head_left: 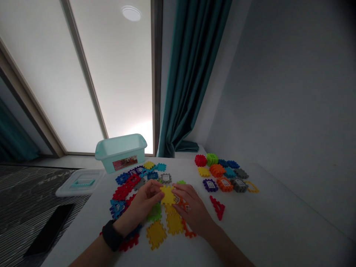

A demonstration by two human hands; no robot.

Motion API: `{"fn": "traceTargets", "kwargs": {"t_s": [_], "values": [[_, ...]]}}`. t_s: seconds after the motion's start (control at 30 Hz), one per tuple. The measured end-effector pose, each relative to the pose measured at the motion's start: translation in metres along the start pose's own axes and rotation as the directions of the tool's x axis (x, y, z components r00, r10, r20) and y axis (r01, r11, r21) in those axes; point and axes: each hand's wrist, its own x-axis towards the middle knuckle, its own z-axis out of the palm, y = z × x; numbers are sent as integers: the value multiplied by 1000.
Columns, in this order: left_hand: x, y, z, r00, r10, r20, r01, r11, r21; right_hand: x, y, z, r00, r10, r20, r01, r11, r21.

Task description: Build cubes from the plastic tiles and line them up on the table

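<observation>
My left hand [141,204] pinches the left side of a yellow interlocking foam-like puzzle piece [167,195] at the middle of the white table [267,222]. My right hand [191,207] closes on an orange notched piece with a window print [180,203], which meets the yellow piece's right edge. Two larger yellow notched pieces [156,234] lie below my hands. Red and blue notched pieces [122,192] lie in a loose pile left of my left hand. A black wristband [111,235] circles my left wrist.
Several coloured notched pieces [222,174] lie at the table's far right, with a red triangular piece [217,207] nearer. A pale teal plastic bin [120,152] stands at the far edge, beside its lid [80,182]. A black phone [49,230] lies on the dark surface left of the table.
</observation>
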Motion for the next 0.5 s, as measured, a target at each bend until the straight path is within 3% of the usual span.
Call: {"fn": "traceTargets", "kwargs": {"t_s": [0.13,0.27,0.37,0.5], "values": [[-2,-3,-3,987,159,-1,-153,950,272,1,-2,-2,1000,12,12,-12,1000,26],[-5,0,-10,927,356,117,-342,676,653,2,-3,-4,999,29,-13,-29,999,43],[-5,-1,-15,880,438,185,-402,477,782,3,-3,-6,999,32,7,-33,999,43],[-2,-5,-19,850,485,207,-412,365,835,2,-3,-7,999,31,36,-33,999,39]]}}
